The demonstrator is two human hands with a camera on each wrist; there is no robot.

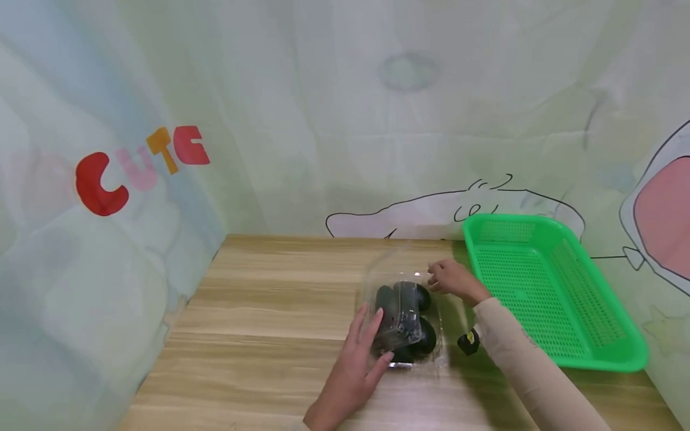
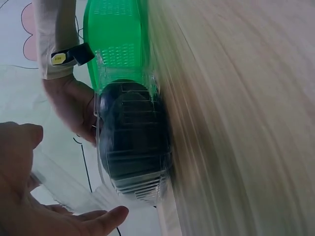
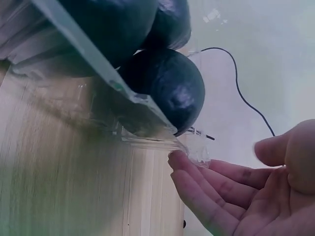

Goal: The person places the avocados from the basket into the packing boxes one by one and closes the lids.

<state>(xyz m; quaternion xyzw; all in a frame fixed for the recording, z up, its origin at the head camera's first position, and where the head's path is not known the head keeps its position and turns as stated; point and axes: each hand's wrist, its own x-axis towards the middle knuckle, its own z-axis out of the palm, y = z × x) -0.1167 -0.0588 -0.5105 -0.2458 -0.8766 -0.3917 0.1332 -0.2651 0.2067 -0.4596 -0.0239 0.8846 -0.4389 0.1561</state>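
A clear plastic clamshell box (image 1: 401,364) stands on the table with several smooth, dark, rounded fruits (image 1: 424,338) inside, avocado-like in look. My left hand (image 1: 347,371) is at the box's near left side, its fingers long and spread. Beside that hand, a clear flap of the lid (image 2: 69,187) slants up in the left wrist view. At the far right corner is my right hand (image 1: 453,280). Its loosely extended fingertips meet the plastic corner tab (image 3: 199,152) from below in the right wrist view, with the thumb held apart.
A green perforated plastic basket (image 1: 614,335) stands on the right, close beside my right forearm. A small black device (image 1: 469,342) with a yellow label is at my right wrist. The wooden table (image 1: 259,335) meets a printed cloth backdrop (image 1: 280,149) behind and on the left.
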